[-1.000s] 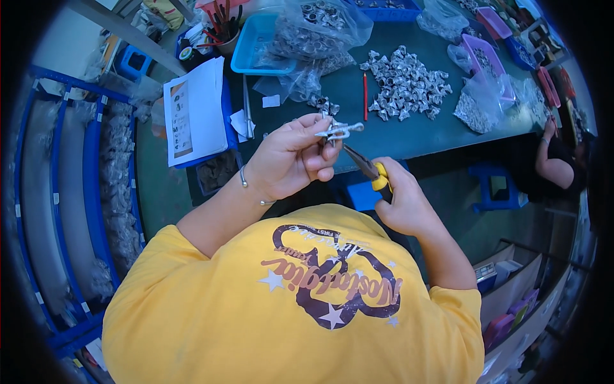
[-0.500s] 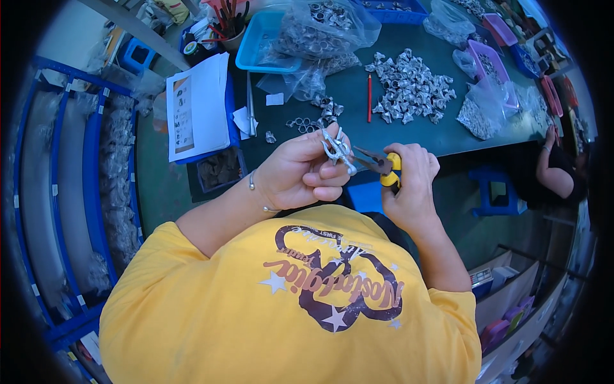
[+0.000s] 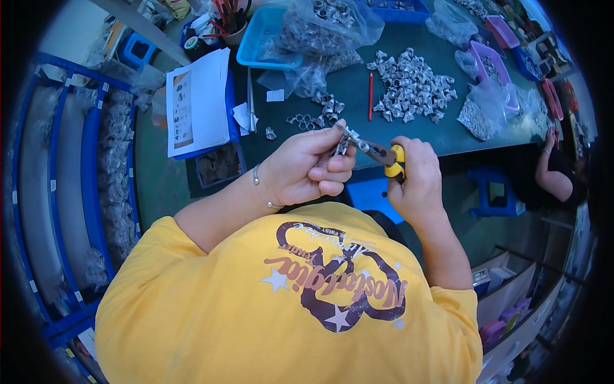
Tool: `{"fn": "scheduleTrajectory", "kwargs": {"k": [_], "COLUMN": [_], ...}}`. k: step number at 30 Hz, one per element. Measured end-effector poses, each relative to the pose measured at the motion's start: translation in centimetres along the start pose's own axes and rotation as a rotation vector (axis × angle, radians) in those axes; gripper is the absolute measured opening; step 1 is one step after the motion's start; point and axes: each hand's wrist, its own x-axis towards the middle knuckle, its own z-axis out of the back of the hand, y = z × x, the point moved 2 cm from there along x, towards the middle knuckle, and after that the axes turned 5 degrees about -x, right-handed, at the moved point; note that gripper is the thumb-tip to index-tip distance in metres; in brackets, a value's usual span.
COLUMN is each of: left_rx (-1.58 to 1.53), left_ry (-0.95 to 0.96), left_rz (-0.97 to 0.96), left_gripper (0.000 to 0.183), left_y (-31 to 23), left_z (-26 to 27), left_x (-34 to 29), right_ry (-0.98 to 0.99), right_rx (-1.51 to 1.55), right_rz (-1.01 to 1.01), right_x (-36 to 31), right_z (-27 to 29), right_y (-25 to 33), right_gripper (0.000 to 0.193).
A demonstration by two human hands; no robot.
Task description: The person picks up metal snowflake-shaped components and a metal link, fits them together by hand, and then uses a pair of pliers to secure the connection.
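My left hand [image 3: 304,165] pinches a small silvery metal piece [image 3: 346,137] with several prongs between thumb and fingers, just off the table's near edge. My right hand [image 3: 416,176] is wrapped round the yellow handles of a pair of pliers [image 3: 382,155]. The plier jaws meet the right side of the metal piece and look closed on it. Beyond my hands lies a small cluster of dark metal pieces [image 3: 328,106] with several rings [image 3: 306,121] beside it. A large heap of silvery metal pieces [image 3: 414,86] spreads to the right, next to a red pencil [image 3: 370,96].
A turquoise tray [image 3: 261,38] and a clear bag of metal rings [image 3: 323,32] stand at the back. Left are printed sheets [image 3: 199,105] and tweezers [image 3: 251,99]. Right are a pink tray [image 3: 491,67] and a filled bag [image 3: 480,115]. Another person's arm [image 3: 551,168] shows far right.
The plier jaws, open beside the metal piece before, are now together on its side. The piece has turned in my left fingers, and my right hand has shifted slightly.
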Motion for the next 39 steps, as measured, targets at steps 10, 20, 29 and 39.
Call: {"fn": "scheduleTrajectory", "kwargs": {"k": [10, 20, 29, 39], "left_rx": [-0.014, 0.127, 0.543, 0.733], "left_ry": [-0.079, -0.087, -0.020, -0.122], "left_rz": [-0.053, -0.062, -0.112, -0.097], "left_gripper": [0.017, 0.015, 0.018, 0.016], "left_y": [-0.3, 0.1, -0.5, -0.8], "left_z": [-0.3, -0.9, -0.9, -1.2], "left_x": [-0.2, -0.1, -0.6, -0.7], "right_ry": [0.336, 0.136, 0.619, 0.574], "right_rx": [0.516, 0.346, 0.877, 0.632], "right_rz": [-0.357, -0.170, -0.397, -0.388], "right_x": [-1.0, -0.8, -1.7, -1.0], "right_z": [-1.4, -1.5, -0.5, 1.2], "right_y": [0.3, -0.5, -0.1, -0.1], "right_gripper": [0.038, 0.036, 0.033, 0.032]}}
